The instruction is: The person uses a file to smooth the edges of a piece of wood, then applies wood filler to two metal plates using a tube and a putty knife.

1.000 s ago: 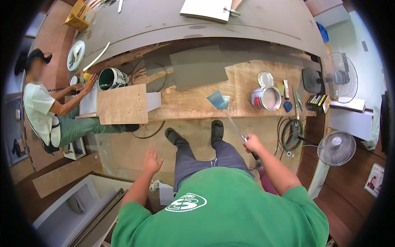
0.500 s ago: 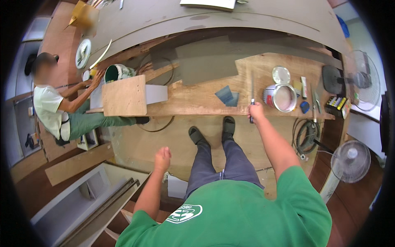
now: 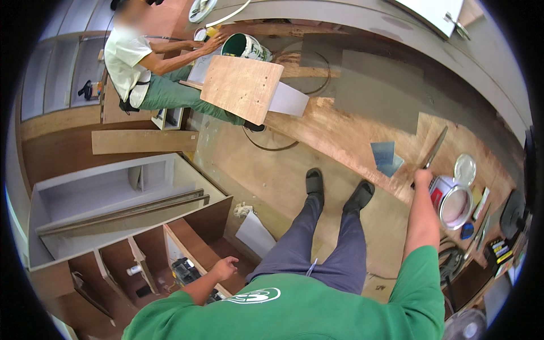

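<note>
Work area from above. R hand (image 3: pixel 421 178): grip closed round the handle of a long knife (image 3: pixel 436 148), blade slanting up & away over the wooden table (image 3: pixel 340 131); hand at the near edge, just beside a tin (image 3: pixel 443 192) (contact can't be told). L hand (image 3: pixel 226 267): grip half-curled, fingers loosely parted, nothing seen in it; near a divided cabinet (image 3: pixel 207 224).

Edges & room: near edge of table runs diag., upper L to lower R; floor (image 3: pixel 272 187) spans the gap btw. table & cabinet, w/ person's feet on it. Blue sheets (image 3: pixel 383 153) lie overlapped near the edge, L of knife.

Containers: tin holds pale pinkish matter, level unclear; round lid (image 3: pixel 465 170) just behind. Bucket (image 3: pixel 259 52) white outside, dk. green inside, contents indistinct; co-worker's hands (image 3: pixel 214 43) near it. Cabinet compartments hold a black tool (image 3: pixel 184 271) & small white item (image 3: pixel 134 270).

Labels: tin's is red/white; bucket has green markings; black box (image 3: pixel 498 249), far R, bears yellow marks. Shirt (image 3: pixel 317 309) carries a white emblem.
</note>
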`<state>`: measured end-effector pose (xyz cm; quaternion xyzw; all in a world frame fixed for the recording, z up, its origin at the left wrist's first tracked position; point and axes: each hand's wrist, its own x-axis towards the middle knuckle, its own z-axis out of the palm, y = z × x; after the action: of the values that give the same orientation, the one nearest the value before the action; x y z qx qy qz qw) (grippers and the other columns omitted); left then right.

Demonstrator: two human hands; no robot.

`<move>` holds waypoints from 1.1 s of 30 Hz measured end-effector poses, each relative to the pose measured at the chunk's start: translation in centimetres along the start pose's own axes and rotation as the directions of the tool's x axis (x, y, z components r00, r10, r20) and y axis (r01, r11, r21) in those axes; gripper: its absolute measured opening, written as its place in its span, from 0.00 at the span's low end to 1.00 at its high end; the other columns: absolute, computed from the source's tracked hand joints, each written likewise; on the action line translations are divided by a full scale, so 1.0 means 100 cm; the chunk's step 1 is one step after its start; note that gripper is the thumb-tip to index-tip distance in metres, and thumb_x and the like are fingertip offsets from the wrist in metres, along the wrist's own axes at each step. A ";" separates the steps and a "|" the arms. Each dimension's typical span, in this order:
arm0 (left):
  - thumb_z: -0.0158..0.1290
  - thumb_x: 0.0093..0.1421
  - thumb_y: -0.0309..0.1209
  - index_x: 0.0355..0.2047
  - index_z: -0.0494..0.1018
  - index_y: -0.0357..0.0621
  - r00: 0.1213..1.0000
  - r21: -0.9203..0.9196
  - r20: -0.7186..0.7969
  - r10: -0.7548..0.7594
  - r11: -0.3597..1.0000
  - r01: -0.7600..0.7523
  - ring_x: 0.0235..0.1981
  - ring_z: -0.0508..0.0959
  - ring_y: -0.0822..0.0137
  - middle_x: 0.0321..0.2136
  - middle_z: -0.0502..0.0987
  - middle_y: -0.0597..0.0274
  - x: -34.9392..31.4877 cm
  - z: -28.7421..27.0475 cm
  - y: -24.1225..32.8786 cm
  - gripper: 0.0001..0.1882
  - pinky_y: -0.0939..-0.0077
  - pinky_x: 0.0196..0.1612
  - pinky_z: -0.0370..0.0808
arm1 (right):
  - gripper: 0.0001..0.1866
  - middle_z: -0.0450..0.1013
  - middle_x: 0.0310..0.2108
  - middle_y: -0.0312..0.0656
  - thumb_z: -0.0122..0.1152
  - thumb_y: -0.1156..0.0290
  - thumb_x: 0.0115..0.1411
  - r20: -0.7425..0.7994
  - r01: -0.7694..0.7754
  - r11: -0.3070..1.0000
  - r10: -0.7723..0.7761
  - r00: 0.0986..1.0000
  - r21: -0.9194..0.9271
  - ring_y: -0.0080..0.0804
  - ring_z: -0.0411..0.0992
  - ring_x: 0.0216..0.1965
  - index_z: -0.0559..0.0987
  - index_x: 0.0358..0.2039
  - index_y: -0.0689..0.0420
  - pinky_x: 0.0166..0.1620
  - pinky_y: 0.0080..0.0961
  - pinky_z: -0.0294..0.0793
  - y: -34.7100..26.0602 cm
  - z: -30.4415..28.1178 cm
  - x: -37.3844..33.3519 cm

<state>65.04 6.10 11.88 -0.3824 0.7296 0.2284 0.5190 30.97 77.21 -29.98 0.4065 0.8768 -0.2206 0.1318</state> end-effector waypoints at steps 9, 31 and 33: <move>0.51 0.60 0.28 0.49 0.78 0.45 0.966 -0.144 -0.168 0.195 0.965 -0.220 0.32 0.81 0.65 0.33 0.81 0.57 0.017 0.005 0.062 0.17 0.69 0.39 0.77 | 0.21 0.73 0.47 0.66 0.61 0.69 0.51 0.214 0.155 0.982 -0.176 0.961 0.109 0.65 0.72 0.49 0.78 0.46 0.64 0.53 0.53 0.71 -0.017 -0.014 -0.153; 0.56 0.64 0.33 0.46 0.77 0.38 0.135 -0.190 0.029 0.990 0.138 -0.972 0.49 0.78 0.64 0.45 0.79 0.55 -0.106 -0.163 0.248 0.14 0.67 0.54 0.74 | 0.26 0.80 0.27 0.43 0.71 0.74 0.52 0.618 0.089 0.990 -0.136 0.774 0.106 0.30 0.79 0.27 0.77 0.54 0.57 0.30 0.35 0.78 -0.050 -0.267 -0.405; 0.56 0.63 0.30 0.53 0.76 0.38 0.167 -0.264 0.164 0.972 0.207 -0.942 0.53 0.77 0.64 0.49 0.79 0.56 -0.117 -0.190 0.230 0.18 0.67 0.58 0.73 | 0.20 0.79 0.25 0.41 0.71 0.73 0.53 0.521 -0.011 0.981 -0.094 0.848 0.194 0.30 0.77 0.25 0.81 0.48 0.57 0.29 0.35 0.77 -0.040 -0.261 -0.453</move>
<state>37.63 9.89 28.08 0.1743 0.7073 0.5938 0.3416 55.27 58.17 12.44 0.3217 0.7904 -0.4089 0.3233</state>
